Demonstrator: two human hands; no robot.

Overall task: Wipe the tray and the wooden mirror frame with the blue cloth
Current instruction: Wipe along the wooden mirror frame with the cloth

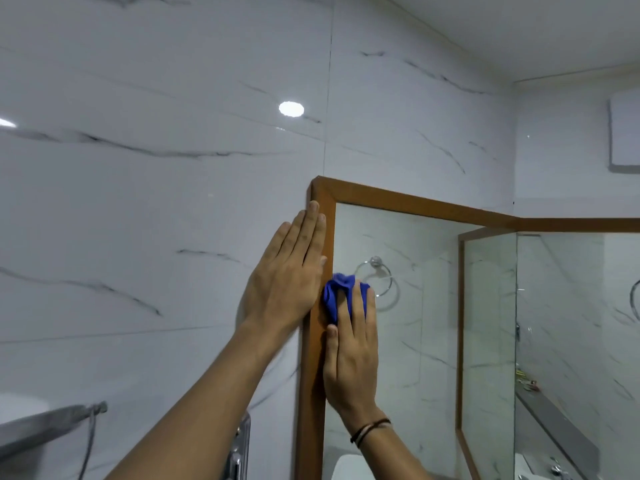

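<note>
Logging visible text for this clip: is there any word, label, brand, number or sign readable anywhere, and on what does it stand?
None can be read.
Blue cloth under the right hand: no tag or print shows.
Wooden mirror frame, beside the left hand: plain, no marking.
White wall panel: blank.
Small items on the shelf reflected in the mirror: too small and blurred to tell.

Frame [317, 358] left rail: blocked mid-height by left hand [284, 275] and right hand [349, 355] with cloth [337, 296]. Rail bare below hands; top rail [415, 204] bare. Wall [156, 202] left of frame open.
</note>
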